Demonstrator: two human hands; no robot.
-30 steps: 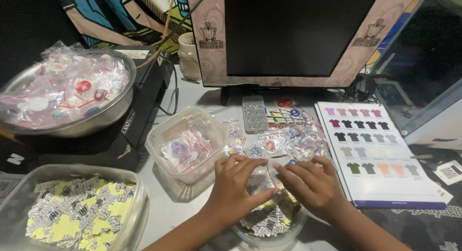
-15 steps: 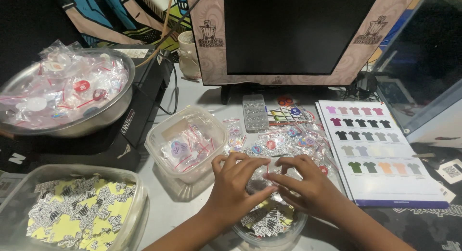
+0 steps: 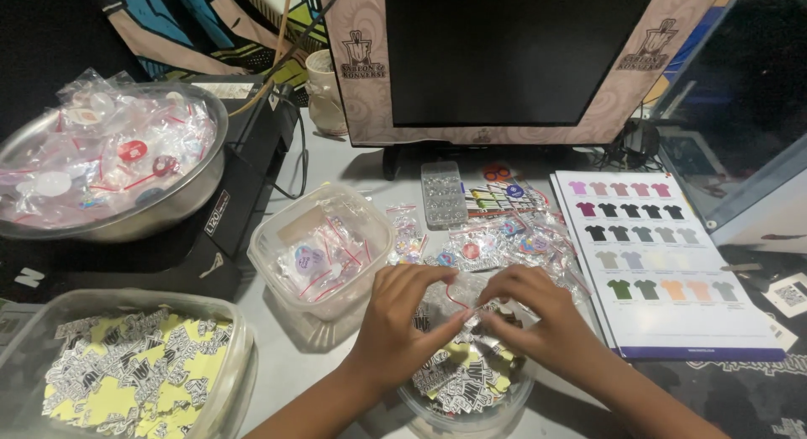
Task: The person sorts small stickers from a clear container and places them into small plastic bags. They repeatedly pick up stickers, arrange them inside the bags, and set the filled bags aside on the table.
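The desk is crowded. A monitor (image 3: 513, 60) stands along the far edge, and everything else sits in front of it. To its front left, a steel bowl (image 3: 181, 199) full of bagged pins rests on a black machine (image 3: 244, 195). In front of that, at the near left edge, is a tub (image 3: 235, 346) of yellow stickers. A square tub (image 3: 370, 229) of bagged pins stands front left of the monitor base, with a narrow strip of bare desk between it and the yellow-sticker tub. A colour chart (image 3: 664, 321) of shirts lies front right of the monitor, its near edge close to the right forearm. Loose pin bags (image 3: 496, 241) lie heaped between the square tub and the chart.

Both hands meet directly in front of the monitor, over a round tub (image 3: 471, 405) of stickers. The left hand (image 3: 403, 313) and right hand (image 3: 538, 313) each pinch a small clear bag (image 3: 458, 296) with a red seal line between fingertips, fingers curled, palms down. Both forearms come in from the near edge, angled toward each other.
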